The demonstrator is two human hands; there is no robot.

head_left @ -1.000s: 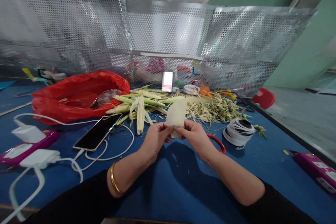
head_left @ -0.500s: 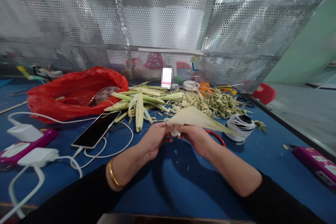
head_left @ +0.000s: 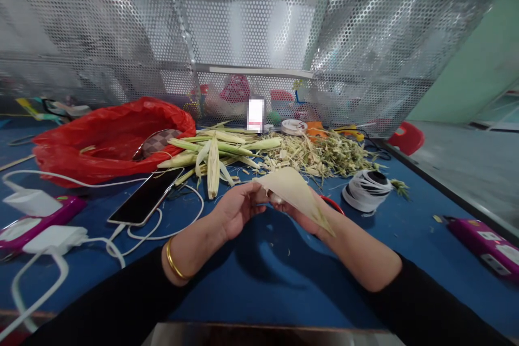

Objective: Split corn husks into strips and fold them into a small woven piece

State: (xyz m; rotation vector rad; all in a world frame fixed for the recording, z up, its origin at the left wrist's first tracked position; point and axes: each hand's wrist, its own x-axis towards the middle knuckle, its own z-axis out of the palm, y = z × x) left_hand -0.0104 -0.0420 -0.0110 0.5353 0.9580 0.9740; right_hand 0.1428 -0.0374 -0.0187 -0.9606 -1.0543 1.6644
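Note:
A pale corn husk (head_left: 290, 186) is held up above the blue table, its pointed tip draped over my right wrist. My left hand (head_left: 237, 208) pinches the husk's left edge between thumb and fingers. Partly covered by the husk, my right hand (head_left: 304, 220) is closed around its underside and a small whitish lump (head_left: 276, 198); what the lump is made of cannot be made out. Just behind lies a pile of green and yellow corn husks (head_left: 213, 167). Beside my right forearm stands a spool of white cord (head_left: 365, 194).
A red plastic bag (head_left: 81, 157), a phone (head_left: 144, 200) with white cables and a purple power strip (head_left: 73, 208) occupy the left. Shredded husk (head_left: 292, 154) and dried greenery (head_left: 344, 157) lie behind. Another purple power strip (head_left: 482, 240) sits right. A perforated metal screen (head_left: 251, 32) closes the back.
The husk has swung down, its tip moving from near the cord spool onto my right wrist. My right hand has turned beneath it. The view has shifted slightly.

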